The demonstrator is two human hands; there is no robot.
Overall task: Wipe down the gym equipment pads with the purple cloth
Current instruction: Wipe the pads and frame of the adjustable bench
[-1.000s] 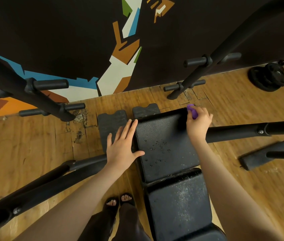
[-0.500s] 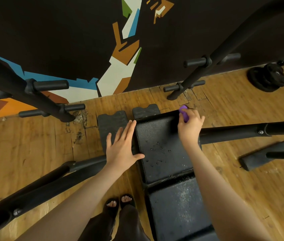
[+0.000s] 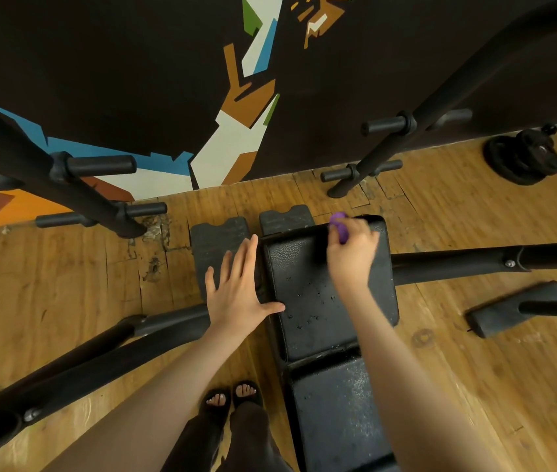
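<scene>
Right hand (image 3: 350, 255) grips the bunched purple cloth (image 3: 339, 226) at the upper pad's (image 3: 307, 321) far edge; left hand (image 3: 239, 291), fingers flat, steadies. Droplets mid-pad could get missed.

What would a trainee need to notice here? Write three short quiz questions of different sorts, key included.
1. True or false: the left hand grips the purple cloth.
2. Multiple choice: where on the upper bench pad is the right hand working? A) its far edge, toward the wall B) its near edge, by the lower pad C) its left side
3. Fill in: the stack of weight plates lies on the wooden ____ at the far right.

Key:
1. False; the left hand lies flat with straight fingers at the pad's left edge, and the right hand holds the cloth.
2. A
3. floor
</scene>
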